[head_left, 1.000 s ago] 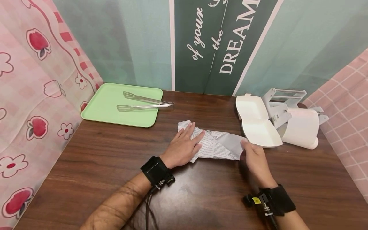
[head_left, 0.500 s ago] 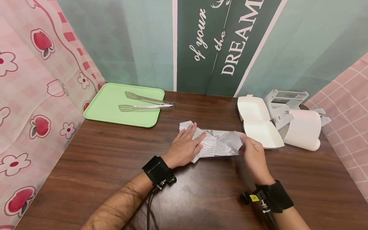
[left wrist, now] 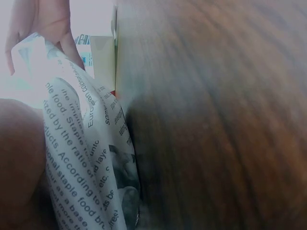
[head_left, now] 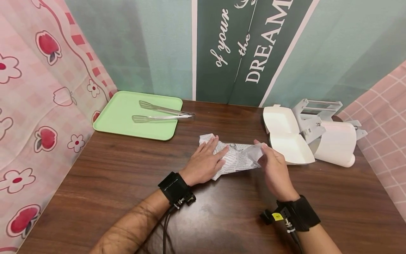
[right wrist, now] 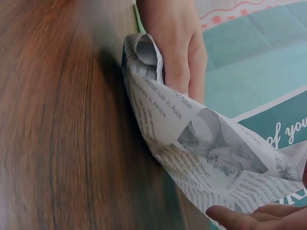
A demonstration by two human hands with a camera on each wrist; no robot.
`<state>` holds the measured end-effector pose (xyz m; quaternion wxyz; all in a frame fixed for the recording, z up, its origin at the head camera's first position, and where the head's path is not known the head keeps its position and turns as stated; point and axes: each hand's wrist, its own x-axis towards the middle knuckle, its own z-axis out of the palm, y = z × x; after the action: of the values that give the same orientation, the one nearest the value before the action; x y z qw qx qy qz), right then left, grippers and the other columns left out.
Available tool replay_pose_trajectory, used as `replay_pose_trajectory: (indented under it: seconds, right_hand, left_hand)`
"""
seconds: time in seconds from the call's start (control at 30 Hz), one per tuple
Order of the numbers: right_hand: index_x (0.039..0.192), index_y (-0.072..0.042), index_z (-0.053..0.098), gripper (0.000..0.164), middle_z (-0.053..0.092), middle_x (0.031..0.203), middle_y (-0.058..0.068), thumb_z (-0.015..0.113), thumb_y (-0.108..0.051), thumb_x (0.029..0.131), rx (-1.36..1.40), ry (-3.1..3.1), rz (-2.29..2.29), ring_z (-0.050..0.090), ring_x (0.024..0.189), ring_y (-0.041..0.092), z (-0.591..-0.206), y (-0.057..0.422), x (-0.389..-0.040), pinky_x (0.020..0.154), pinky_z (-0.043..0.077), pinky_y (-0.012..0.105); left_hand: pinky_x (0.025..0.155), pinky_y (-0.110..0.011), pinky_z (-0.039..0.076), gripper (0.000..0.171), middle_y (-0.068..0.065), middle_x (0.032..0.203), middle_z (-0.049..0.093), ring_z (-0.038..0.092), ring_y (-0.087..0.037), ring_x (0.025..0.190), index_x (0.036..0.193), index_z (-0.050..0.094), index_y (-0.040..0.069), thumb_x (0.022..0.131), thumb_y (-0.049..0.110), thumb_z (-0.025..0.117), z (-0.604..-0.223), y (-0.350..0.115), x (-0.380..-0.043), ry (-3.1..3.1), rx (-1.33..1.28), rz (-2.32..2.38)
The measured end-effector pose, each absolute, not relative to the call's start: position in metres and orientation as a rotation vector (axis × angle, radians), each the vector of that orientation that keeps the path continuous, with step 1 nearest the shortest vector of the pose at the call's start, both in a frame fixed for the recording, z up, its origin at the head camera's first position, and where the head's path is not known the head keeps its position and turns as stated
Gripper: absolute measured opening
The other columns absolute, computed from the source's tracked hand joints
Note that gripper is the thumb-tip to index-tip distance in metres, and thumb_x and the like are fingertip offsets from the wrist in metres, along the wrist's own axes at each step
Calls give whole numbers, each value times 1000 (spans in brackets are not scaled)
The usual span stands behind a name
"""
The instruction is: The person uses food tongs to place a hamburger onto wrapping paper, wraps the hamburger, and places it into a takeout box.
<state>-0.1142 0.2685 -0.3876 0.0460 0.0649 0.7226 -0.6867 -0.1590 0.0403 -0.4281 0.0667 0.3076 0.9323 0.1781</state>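
Observation:
A folded sheet of newsprint-patterned wrapping paper (head_left: 236,160) lies on the brown table in the head view, running left to right between the hands. My left hand (head_left: 203,164) rests on its left part, fingers spread and fairly straight. At the other end, my right hand (head_left: 277,173) pinches the paper's pale inner side and lifts it. The right wrist view shows the paper (right wrist: 192,139) bulging, with a rolled opening near the left hand (right wrist: 172,43); anything inside is hidden. In the left wrist view the printed paper (left wrist: 81,143) rises toward the right hand (left wrist: 50,24).
Metal tongs (head_left: 163,115) lie across a green tray (head_left: 111,121) at the back left. An opened white takeout box (head_left: 291,148) stands just beyond the right hand. Behind it is a dispenser with a white roll (head_left: 336,143). A curtain (head_left: 152,53) hangs along the table's back edge.
My right hand has moved left and slightly up, bringing the paper's right end upward and inward over itself. My left hand has stayed on the paper.

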Motion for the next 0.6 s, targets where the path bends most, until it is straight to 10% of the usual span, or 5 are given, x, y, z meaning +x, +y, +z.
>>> replay_pose_trajectory:
  seconds: [0.2,0.37,0.5,0.6]
  right_hand:
    - [134,-5,54,39,29,165,5,35,-31,111,322,2039,-2338,24,151,12,-389,260,-115,126,20,33]
    - [108,-20,43,14,49,119,-7,37,-32,110,405,1832,-2585,49,110,5,-397,253,-112,95,42,18]
    - [130,-21,39,36,54,123,-7,27,-48,109,258,1506,-2727,49,125,10,-404,258,-110,103,41,23]
    - [148,-16,33,63,54,140,-1,19,-60,106,122,1149,-2788,21,152,20,-408,265,-110,123,21,30]
  left_hand:
    - [128,-50,15,51,-18,170,13,7,-25,160,160,32,28,110,39,35,-428,41,-159,2811,932,545]
    - [128,-50,15,51,-17,170,12,6,-25,160,160,31,28,110,40,34,-429,41,-159,2812,928,534]
    - [128,-50,15,51,-18,170,13,7,-26,160,160,32,28,110,39,35,-429,41,-159,2812,932,542]
    - [128,-50,15,51,-18,170,13,7,-25,160,160,31,28,110,39,35,-428,40,-159,2810,930,548]
